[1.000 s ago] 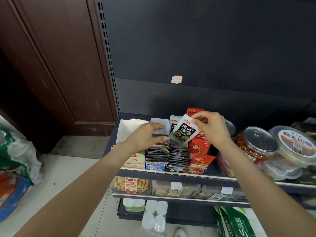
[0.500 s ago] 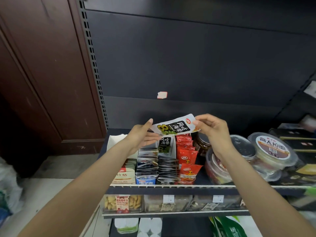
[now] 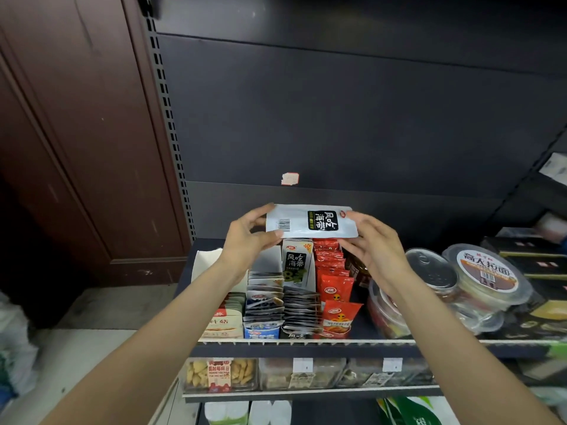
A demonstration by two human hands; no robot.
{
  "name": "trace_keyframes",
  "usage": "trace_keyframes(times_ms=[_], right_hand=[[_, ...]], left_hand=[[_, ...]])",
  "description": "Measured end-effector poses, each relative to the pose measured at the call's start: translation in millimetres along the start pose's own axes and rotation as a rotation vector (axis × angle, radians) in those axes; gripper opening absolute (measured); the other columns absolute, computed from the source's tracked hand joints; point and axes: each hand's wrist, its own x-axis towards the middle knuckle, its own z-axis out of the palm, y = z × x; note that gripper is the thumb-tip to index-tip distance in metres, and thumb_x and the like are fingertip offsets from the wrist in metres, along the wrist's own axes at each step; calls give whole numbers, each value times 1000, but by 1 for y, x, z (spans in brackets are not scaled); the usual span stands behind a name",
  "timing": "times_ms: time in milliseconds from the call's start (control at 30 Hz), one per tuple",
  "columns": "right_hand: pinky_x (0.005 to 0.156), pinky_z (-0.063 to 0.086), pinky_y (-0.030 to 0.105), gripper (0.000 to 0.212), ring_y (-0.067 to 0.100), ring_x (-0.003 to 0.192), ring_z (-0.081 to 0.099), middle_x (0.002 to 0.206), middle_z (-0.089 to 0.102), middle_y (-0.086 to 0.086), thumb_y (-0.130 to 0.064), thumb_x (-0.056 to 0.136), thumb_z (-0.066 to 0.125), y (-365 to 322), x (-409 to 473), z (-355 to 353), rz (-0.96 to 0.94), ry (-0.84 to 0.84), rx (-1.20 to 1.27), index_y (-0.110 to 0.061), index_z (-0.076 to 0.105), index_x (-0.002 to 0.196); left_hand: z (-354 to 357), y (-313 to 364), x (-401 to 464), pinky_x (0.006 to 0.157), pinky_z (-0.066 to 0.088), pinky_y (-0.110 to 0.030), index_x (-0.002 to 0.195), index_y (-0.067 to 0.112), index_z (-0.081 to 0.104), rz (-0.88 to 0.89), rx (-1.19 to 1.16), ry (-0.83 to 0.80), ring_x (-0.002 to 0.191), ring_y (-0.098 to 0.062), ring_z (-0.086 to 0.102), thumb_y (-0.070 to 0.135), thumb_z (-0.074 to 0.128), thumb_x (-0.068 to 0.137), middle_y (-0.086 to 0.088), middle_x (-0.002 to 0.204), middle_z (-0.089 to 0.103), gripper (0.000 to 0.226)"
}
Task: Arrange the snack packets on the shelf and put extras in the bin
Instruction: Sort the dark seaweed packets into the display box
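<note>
The left hand's fingers (image 3: 270, 234) pinch the barcode end of a white seaweed snack packet (image 3: 310, 222), thumb above and fingers under, while the right hand's fingers (image 3: 352, 217) pinch the opposite end near its red logo. Both the left hand (image 3: 245, 240) and the right hand (image 3: 376, 246) hold the packet level and sideways in the air, above the back of the shelf (image 3: 306, 343), likely so its back print can be checked before it is filed. Directly below it stands a matching upright seaweed packet (image 3: 296, 263) at the rear of the row of dark packets (image 3: 299, 311), with the red snack packets (image 3: 333, 283) just beside on the right and round lidded tubs (image 3: 484, 277) further toward the shelf's right end. Half a second ago the packet showed its green-printed front and hung tilted; now it is flipped to the barcode side, raised a little and held flat.
</note>
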Motion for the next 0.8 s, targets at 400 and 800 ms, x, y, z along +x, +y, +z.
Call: trace_keyframes(times_ms=[400,800], right_hand=[[64,56,21,57,13,89,69,104,70,1,2,82,65,8,-10,-6,-117,-35,-209,-28,51,129],[79,55,21,33,8,98,66,106,71,-2,-4,97,40,7,-6,-7,-152,-62,-121,-18,66,111]], left_hand=[[-12,-4,-8,60,53,-20,132,31,48,208,228,-57,71,-12,59,-3,66,83,3,91,62,62],[-21,-10,-5,59,48,-18,134,16,51,-56,83,-90,80,-9,60,-1,62,87,1,100,68,51]])
